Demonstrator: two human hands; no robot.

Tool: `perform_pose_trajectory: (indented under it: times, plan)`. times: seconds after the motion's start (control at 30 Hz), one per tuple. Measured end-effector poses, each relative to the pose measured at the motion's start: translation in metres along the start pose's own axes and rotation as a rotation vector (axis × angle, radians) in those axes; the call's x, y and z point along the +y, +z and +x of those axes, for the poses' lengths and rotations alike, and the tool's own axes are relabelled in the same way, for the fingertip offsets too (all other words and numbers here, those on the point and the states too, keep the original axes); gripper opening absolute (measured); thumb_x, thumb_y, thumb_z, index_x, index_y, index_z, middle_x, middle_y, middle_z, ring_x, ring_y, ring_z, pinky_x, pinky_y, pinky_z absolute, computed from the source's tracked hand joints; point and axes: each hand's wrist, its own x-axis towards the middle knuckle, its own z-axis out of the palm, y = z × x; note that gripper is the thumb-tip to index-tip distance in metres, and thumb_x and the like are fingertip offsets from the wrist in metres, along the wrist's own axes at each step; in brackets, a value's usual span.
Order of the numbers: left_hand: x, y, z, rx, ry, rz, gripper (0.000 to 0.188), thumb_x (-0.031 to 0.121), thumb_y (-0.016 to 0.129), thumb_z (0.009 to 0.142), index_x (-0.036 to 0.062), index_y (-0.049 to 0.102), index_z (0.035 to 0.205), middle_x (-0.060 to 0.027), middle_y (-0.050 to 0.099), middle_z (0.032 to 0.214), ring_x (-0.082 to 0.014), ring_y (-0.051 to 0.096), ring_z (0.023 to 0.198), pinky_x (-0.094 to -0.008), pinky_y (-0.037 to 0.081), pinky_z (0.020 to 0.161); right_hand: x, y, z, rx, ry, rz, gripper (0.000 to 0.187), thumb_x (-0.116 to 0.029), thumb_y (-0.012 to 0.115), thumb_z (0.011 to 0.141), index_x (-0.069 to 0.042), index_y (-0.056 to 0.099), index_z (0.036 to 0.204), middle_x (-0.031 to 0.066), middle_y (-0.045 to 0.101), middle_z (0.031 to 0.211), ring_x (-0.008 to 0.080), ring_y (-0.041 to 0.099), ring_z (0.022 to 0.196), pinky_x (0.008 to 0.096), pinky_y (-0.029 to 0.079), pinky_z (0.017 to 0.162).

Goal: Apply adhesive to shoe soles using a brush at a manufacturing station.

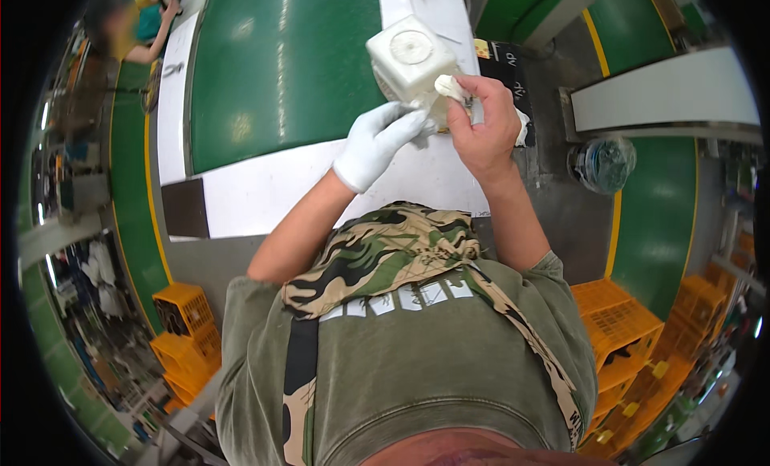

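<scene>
My left hand (380,142) wears a white glove and reaches over the white table edge (321,173). Its fingers are closed together near the tips of my other hand, and whatever they pinch is hidden. Bare, my right hand (488,129) grips a small crumpled white wad (450,87), perhaps cloth, between thumb and fingers. Just beyond both hands stands a white square plastic container (413,53) with a round ribbed disc on its upper face. The hands partly cover its near side.
A green conveyor belt (281,73) runs away to the left of the container. Right of the table lies a black item (501,65) with white lettering. A lined bin (603,165) stands on the floor. Orange crates (613,322) stack on both sides. Another person (132,25) works at far left.
</scene>
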Motion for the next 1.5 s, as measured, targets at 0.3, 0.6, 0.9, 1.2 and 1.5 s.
perform_pose_trajectory:
  times: [0.3,0.6,0.9,1.2,1.5]
  plan:
    - [0.009,-0.029,-0.044,0.049,0.113,-0.099,0.036,0.034,0.06,0.097,-0.0023,0.066,0.099,-0.0064,0.068,0.085,-0.0115,0.061,0.079,-0.0261,0.05,0.076,-0.073,0.025,-0.018,-0.148,-0.323,0.028,0.041,0.0,0.073,0.068,-0.007,0.061,0.107,0.0072,0.066,0.095,0.0285,0.062,0.085,0.0397,0.045,0.08]
    - [-0.004,-0.058,-0.079,0.042,0.198,-0.108,0.029,0.023,0.059,0.098,-0.0044,0.064,0.106,-0.007,0.069,0.089,-0.011,0.062,0.081,-0.0272,0.05,0.077,-0.094,0.039,-0.033,-0.283,-0.054,0.244,0.033,0.002,0.065,0.073,-0.005,0.064,0.105,0.0098,0.067,0.097,0.0251,0.064,0.086,0.0322,0.05,0.076]
    - [-0.018,-0.072,-0.091,0.051,0.317,0.053,0.021,0.017,0.063,0.094,-0.0018,0.068,0.101,-0.0065,0.068,0.088,-0.0112,0.061,0.078,-0.0268,0.05,0.072,-0.094,0.048,-0.031,-0.281,0.443,0.729,0.027,0.001,0.068,0.083,0.002,0.058,0.108,0.0087,0.067,0.097,0.0123,0.063,0.087,0.0258,0.051,0.079]
    - [-0.01,-0.074,-0.097,0.077,0.5,0.349,0.02,0.016,0.073,0.086,0.0007,0.069,0.098,-0.0087,0.065,0.083,-0.0172,0.062,0.073,-0.0295,0.049,0.067,-0.092,0.056,-0.036,-0.269,0.573,0.927,0.027,0.001,0.07,0.082,0.002,0.058,0.106,0.0081,0.066,0.097,0.011,0.061,0.085,0.0235,0.05,0.079]
    - [-0.003,-0.073,-0.094,0.285,0.559,0.449,0.017,0.015,0.076,0.081,0.0017,0.069,0.089,-0.0111,0.067,0.083,-0.0254,0.064,0.071,-0.0329,0.051,0.064,-0.103,0.055,-0.047,-0.31,0.306,0.456,0.012,-0.006,0.075,0.08,0.001,0.066,0.084,0.005,0.065,0.081,0.0098,0.056,0.074,0.0235,0.047,0.068]
